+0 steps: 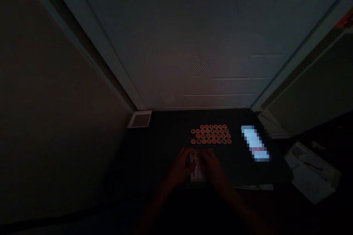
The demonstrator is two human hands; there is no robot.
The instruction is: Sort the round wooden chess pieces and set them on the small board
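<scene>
A small pale rectangular board or shallow box (196, 176) lies near the front edge of the dark table, between my hands. My left hand (182, 163) curves round its left side, the fingers at the far corner and the thumb nearer me. Over its right part my right hand (211, 163) is bent, fingers together; whatever they hold is hidden. A few small round pieces seem to show at the board's far left. Beyond it, round pieces with dark and red markings, like xiangqi pieces (212, 136), lie flat in uneven rows.
The room is very dark. A bright, blurred-out screen (255, 143) is on the right of the table (160, 147). A white-rimmed tray or frame (140, 119) sits at the back left corner. An open pale box (314, 172) is past the right edge. A white door panel stands behind.
</scene>
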